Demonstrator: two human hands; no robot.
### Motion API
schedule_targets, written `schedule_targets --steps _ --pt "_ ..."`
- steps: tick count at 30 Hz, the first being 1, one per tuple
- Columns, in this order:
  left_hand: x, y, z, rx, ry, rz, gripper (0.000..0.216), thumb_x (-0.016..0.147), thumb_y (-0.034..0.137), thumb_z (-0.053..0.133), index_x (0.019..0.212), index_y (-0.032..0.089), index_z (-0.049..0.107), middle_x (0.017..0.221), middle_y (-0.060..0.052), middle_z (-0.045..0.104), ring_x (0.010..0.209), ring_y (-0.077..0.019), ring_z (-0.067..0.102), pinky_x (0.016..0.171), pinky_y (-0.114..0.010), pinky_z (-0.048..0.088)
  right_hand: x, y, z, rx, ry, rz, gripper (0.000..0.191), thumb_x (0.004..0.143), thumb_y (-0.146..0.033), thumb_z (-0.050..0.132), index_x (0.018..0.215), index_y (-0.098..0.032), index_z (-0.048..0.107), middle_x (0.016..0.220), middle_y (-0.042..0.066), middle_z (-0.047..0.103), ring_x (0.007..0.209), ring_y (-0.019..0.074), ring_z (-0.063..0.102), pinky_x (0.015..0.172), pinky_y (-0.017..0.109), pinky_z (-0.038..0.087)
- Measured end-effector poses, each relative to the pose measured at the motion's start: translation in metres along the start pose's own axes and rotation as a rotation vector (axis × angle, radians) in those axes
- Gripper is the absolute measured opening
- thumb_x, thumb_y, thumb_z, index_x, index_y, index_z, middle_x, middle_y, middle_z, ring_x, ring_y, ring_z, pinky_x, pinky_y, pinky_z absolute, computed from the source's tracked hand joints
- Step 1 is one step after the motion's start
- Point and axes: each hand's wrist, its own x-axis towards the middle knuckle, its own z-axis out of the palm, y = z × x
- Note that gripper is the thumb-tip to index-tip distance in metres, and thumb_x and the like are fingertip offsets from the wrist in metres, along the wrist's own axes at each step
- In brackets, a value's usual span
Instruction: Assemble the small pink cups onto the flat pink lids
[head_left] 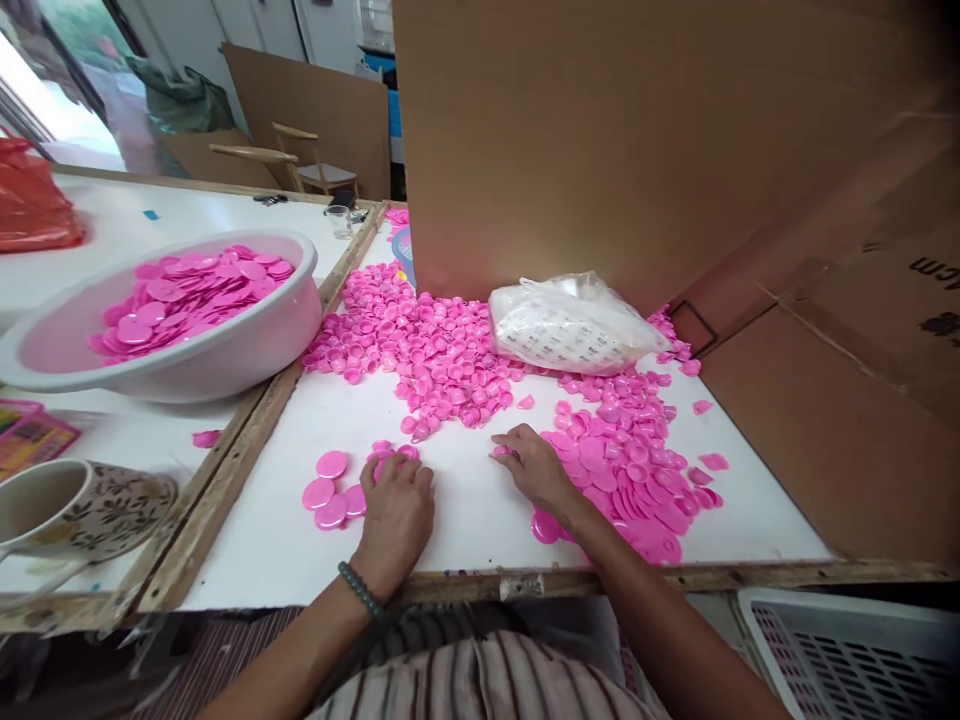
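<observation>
At pink discs (331,511), L hand (397,515) palm-dn, curled

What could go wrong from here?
1. Pink discs lie near the table's front edge, beside the right arm; a sweep of it might knock some off.
2. Small cup-shaped pieces lie up against those discs, so the two kinds could get mixed.
3. The left hand is right beside a small group of discs and could nudge them apart.
</observation>
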Motion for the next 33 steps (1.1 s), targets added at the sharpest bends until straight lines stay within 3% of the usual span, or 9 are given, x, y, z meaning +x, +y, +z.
schedule_targets --steps 5,11,14,16,20,25,30,33 --pt "0.012 0.017 -0.002 -0.090 -0.035 0.084 0.012 0.081 0.018 0.047 0.085 0.016 0.058 0.096 -0.010 0.058 0.097 -0.0265 0.045 0.082 -0.044 0.036 -0.004 0.007 -0.010 0.235 0.145 0.137 0.025 0.082 -0.028 0.053 0.105 -0.019 0.061 0.087 0.004 0.049 0.073 0.0131 0.051 0.065 0.027 0.046" --pt "0.033 0.066 0.016 -0.270 -0.162 0.473 0.024 0.080 0.035 0.054 0.096 0.016 0.055 0.106 -0.010 0.055 0.097 -0.0228 0.045 0.083 -0.035 0.039 -0.021 0.021 -0.042 0.213 0.350 0.269 0.019 0.080 -0.038 0.054 0.080 -0.019 0.056 0.091 0.004 0.048 0.073 0.0137 0.049 0.063 0.027 0.046" --pt "0.035 0.085 0.031 -0.305 -0.247 0.691 0.037 0.076 0.040 0.058 0.106 0.019 0.053 0.112 -0.008 0.054 0.101 -0.0229 0.044 0.083 -0.034 0.039 -0.034 0.023 -0.049 0.170 0.346 0.250 0.019 0.080 -0.036 0.054 0.071 -0.019 0.054 0.086 0.003 0.049 0.070 0.0135 0.049 0.063 0.027 0.044" --pt "0.035 0.087 0.040 -0.311 -0.298 0.726 0.039 0.078 0.039 0.057 0.110 0.019 0.052 0.109 -0.008 0.056 0.102 -0.0225 0.046 0.083 -0.033 0.039 -0.043 0.023 -0.048 0.145 0.291 0.197 0.016 0.081 -0.032 0.053 0.071 -0.019 0.055 0.085 0.003 0.051 0.073 0.0142 0.050 0.065 0.027 0.043" --pt "0.038 0.063 0.045 -0.352 -0.321 0.554 0.023 0.084 0.026 0.049 0.104 0.017 0.056 0.096 -0.006 0.061 0.095 -0.0191 0.049 0.081 -0.029 0.040 -0.055 0.024 -0.041 0.065 0.194 0.116 0.011 0.082 -0.026 0.053 0.074 -0.020 0.059 0.085 0.002 0.056 0.081 0.0162 0.050 0.071 0.029 0.041" --pt "0.037 0.031 0.028 -0.326 -0.306 0.316 0.017 0.083 0.019 0.046 0.090 0.017 0.061 0.086 -0.006 0.063 0.087 -0.0183 0.053 0.075 -0.027 0.041 -0.052 0.021 -0.034 0.001 0.205 0.069 0.013 0.081 -0.022 0.054 0.069 -0.020 0.060 0.080 0.003 0.059 0.082 0.0179 0.049 0.072 0.030 0.039" --pt "0.037 0.032 0.023 -0.284 -0.276 0.193 0.021 0.083 0.019 0.041 0.083 0.015 0.061 0.077 -0.006 0.062 0.077 -0.0170 0.055 0.068 -0.026 0.040 -0.044 0.008 -0.026 0.138 0.222 0.063 0.015 0.083 -0.021 0.051 0.070 -0.019 0.059 0.079 0.002 0.056 0.075 0.0142 0.052 0.067 0.026 0.040" --pt "0.044 0.033 0.027 -0.419 -0.307 0.006 0.021 0.083 0.024 0.043 0.077 0.016 0.061 0.068 -0.003 0.062 0.065 -0.0143 0.055 0.060 -0.023 0.038 -0.041 0.003 -0.017 0.165 0.184 0.034 0.017 0.083 -0.023 0.052 0.068 -0.019 0.058 0.077 0.002 0.057 0.073 0.0140 0.053 0.065 0.025 0.041"
